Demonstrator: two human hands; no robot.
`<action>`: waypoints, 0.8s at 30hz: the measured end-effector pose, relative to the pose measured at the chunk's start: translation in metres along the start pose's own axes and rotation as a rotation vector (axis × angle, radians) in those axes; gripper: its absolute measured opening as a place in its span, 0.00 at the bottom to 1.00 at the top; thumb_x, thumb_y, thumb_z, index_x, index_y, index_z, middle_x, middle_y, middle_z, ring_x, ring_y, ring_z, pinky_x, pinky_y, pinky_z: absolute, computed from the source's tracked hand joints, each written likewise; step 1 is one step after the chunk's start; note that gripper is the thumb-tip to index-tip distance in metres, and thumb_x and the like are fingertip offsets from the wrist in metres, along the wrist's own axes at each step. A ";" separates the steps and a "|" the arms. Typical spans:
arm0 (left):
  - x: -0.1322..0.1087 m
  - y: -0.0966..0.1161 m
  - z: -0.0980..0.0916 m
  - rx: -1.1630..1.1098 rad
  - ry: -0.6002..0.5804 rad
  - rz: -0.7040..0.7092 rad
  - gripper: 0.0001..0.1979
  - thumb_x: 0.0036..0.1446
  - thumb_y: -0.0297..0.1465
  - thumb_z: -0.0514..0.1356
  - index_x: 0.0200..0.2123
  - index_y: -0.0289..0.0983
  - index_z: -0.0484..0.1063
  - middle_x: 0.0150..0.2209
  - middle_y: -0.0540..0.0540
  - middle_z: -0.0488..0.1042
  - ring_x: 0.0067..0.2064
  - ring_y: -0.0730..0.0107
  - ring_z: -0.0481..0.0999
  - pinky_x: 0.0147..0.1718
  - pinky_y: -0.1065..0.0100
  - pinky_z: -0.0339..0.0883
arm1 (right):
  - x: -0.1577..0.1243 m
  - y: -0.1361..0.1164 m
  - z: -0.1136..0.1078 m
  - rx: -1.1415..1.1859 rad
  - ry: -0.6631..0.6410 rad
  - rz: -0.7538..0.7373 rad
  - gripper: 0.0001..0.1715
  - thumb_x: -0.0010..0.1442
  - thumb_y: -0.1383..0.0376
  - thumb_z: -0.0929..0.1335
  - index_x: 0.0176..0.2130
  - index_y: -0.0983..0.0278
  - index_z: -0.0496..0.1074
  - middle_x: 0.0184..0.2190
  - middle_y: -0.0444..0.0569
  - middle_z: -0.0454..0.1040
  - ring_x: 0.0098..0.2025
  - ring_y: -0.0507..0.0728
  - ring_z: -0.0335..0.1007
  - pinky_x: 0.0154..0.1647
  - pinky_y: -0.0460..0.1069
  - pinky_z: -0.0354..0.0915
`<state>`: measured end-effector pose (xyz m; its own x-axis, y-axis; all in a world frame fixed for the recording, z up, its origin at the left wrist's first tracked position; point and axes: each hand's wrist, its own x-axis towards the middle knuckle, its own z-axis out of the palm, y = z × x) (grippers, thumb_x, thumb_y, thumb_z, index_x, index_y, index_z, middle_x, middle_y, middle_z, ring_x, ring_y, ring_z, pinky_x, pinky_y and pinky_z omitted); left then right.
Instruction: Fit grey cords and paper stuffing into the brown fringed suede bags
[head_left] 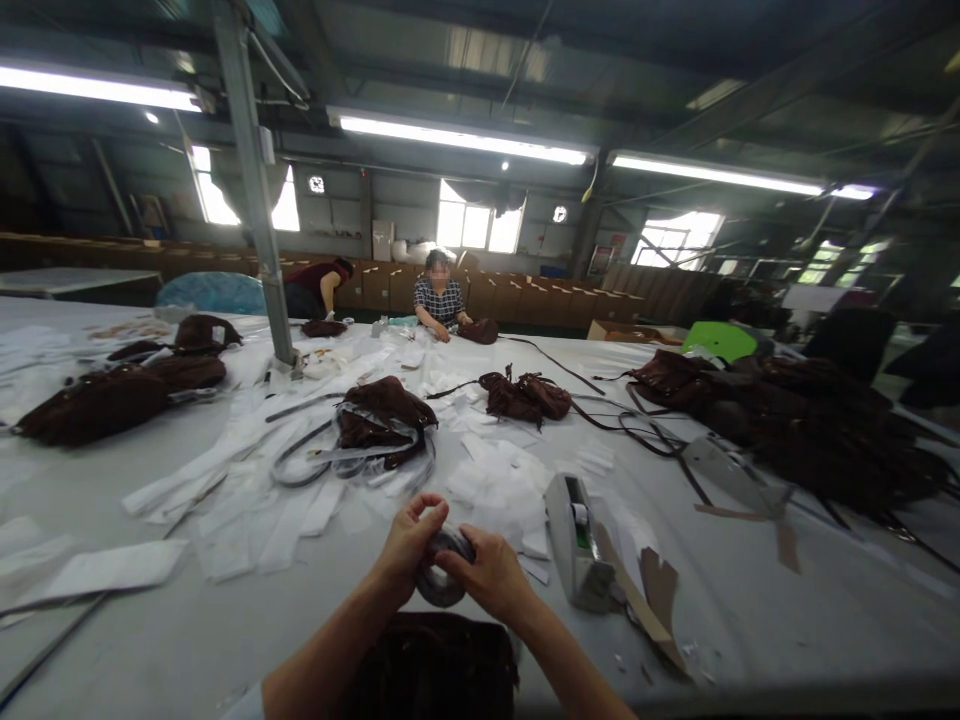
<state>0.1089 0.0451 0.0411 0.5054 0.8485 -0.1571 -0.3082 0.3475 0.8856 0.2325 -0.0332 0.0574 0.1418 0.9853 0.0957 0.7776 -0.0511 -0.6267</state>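
Observation:
Both hands meet over the near edge of the table around a grey, shiny coil (444, 575) that looks like a rolled-up strap in plastic wrap. My left hand (411, 545) grips its left side, with thumb and fingertips pinched together above it. On the right side my right hand (491, 572) is closed on the coil, its thumb across the ring's opening. Directly below, close to my body, sits a dark brown bag (439, 660). A grey tape dispenser (577, 545) stands just right of my right hand.
White paper sheets (495, 490) litter the table (750, 610). Ahead lies a brown bag (386, 410) with grey-wrapped straps; another brown bag (525, 395) is beyond. Brown bags (817, 430) pile up at right. A post (259, 200) rises at left. A co-worker (439, 297) sits across the table.

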 end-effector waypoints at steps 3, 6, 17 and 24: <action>0.004 0.005 -0.007 -0.067 0.037 0.006 0.24 0.42 0.44 0.67 0.35 0.39 0.61 0.16 0.61 0.59 0.13 0.84 0.55 0.11 0.80 0.44 | -0.005 0.014 0.011 0.061 -0.031 -0.036 0.21 0.56 0.47 0.66 0.30 0.63 0.67 0.22 0.40 0.66 0.26 0.50 0.60 0.26 0.45 0.52; 0.008 0.007 -0.016 -0.127 0.079 -0.008 0.23 0.40 0.41 0.68 0.35 0.39 0.60 0.16 0.62 0.59 0.13 0.85 0.54 0.11 0.81 0.44 | -0.018 0.029 0.025 0.101 -0.013 -0.045 0.22 0.60 0.48 0.61 0.30 0.63 0.67 0.24 0.43 0.68 0.28 0.53 0.64 0.30 0.46 0.57; 0.010 0.011 -0.036 0.025 0.143 0.063 0.21 0.40 0.39 0.67 0.36 0.39 0.64 0.17 0.62 0.58 0.14 0.84 0.56 0.11 0.81 0.48 | -0.017 0.073 -0.011 0.331 0.114 0.072 0.43 0.62 0.40 0.47 0.50 0.66 0.69 0.41 0.56 0.76 0.45 0.60 0.72 0.44 0.55 0.67; 0.005 0.016 -0.023 0.075 0.103 0.071 0.20 0.42 0.41 0.66 0.35 0.38 0.64 0.17 0.60 0.61 0.14 0.84 0.57 0.13 0.81 0.49 | 0.018 0.010 -0.006 0.220 0.001 -0.159 0.38 0.64 0.45 0.48 0.47 0.64 0.70 0.41 0.54 0.75 0.44 0.57 0.70 0.47 0.53 0.64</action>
<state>0.0880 0.0636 0.0446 0.3982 0.9076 -0.1332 -0.2775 0.2576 0.9256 0.2463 -0.0166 0.0572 0.0290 0.9780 0.2066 0.6385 0.1410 -0.7566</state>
